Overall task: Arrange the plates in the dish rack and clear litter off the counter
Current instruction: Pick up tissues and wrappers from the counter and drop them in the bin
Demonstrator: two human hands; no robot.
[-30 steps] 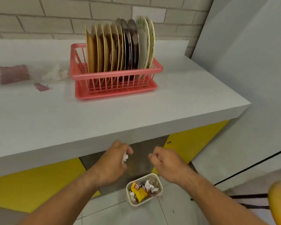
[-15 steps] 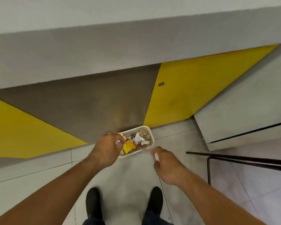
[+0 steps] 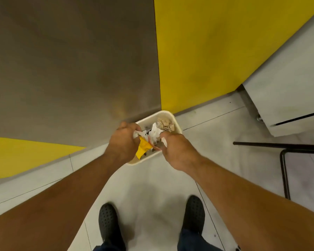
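Litter [image 3: 155,132] lies heaped in a small cream bin [image 3: 177,124] on the tiled floor [image 3: 149,182], at the foot of a grey and yellow cabinet front [image 3: 71,60]. At left, the left hand [image 3: 124,142] curls its fingers round a crumpled white paper [image 3: 136,134] above the bin's near-left corner, beside a yellow wrapper [image 3: 142,149] inside. The right hand [image 3: 178,153] pinches a pale scrap [image 3: 164,142] over the near rim. Black clogs [image 3: 108,221] stand below; a black metal frame [image 3: 283,160] stands at right.
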